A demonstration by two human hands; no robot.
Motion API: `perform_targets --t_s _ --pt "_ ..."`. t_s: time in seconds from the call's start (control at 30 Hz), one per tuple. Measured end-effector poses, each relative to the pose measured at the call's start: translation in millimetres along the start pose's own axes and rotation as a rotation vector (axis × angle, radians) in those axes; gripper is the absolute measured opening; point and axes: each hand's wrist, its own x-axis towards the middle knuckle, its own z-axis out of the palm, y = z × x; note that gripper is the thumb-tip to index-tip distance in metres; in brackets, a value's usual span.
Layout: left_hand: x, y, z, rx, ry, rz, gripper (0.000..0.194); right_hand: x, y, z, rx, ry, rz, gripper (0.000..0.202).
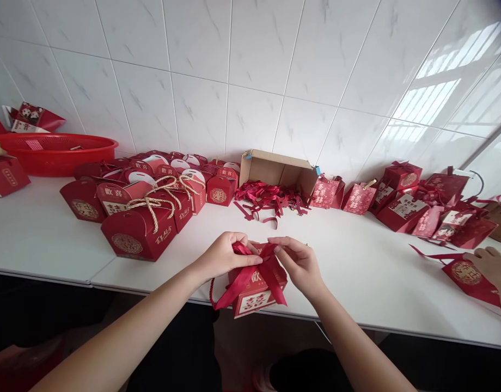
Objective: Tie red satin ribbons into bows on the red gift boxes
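Note:
A small red gift box (256, 286) with gold and white lettering sits at the table's front edge, between my hands. A shiny red ribbon (236, 286) is looped in a bow shape on its top, its tails hanging over the front. My left hand (230, 255) pinches the ribbon's left loop between thumb and fingers. On the other side, my right hand (295, 261) grips the ribbon's right loop between thumb and forefinger. A dark red twisted cord (212, 293) curves out at the box's left. The knot's middle is partly hidden by my fingers.
Left stand several red gift boxes (138, 231), some with gold cords, before a red plastic basket (58, 158). A cardboard box (281, 166) spills red ribbon pieces (270, 196). More gift boxes (403, 209) pile up right, where another person's hand (489, 264) touches a red box (471, 280).

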Motion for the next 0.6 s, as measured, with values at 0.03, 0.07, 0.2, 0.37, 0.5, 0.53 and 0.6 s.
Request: perform_targets --t_s 0.03,0.07,0.2,0.37,0.5,0.53,0.6 --pt "-0.2 0.3 -0.1 0.007 0.000 0.001 0.038 0.1 0.0 -0.7 -0.053 0.010 -0.045 0.019" --pt "-0.5 0.7 -0.1 0.013 0.000 0.002 0.037 0.3 -0.2 -1.1 -0.109 0.019 -0.102 0.019" --pt "-1.2 2.5 0.3 0.016 -0.007 0.006 0.039 2.0 -2.9 2.1 -0.291 0.064 -0.297 0.014" --pt "-0.9 2.6 0.3 0.041 -0.007 0.021 0.036 5.4 -0.1 6.8 -0.436 0.179 -0.329 0.007" --pt "-1.3 3.2 -0.5 0.068 0.001 0.001 0.032 7.5 6.4 -1.2 -0.585 0.168 -0.431 0.015" --pt "-1.6 4.0 -0.7 0.062 0.000 -0.004 0.032 7.4 7.5 -3.3 -0.612 0.161 -0.463 0.019" --pt "-1.9 6.3 -0.6 0.060 -0.009 -0.012 0.030 6.3 8.2 -5.0 -0.598 0.146 -0.475 0.024"
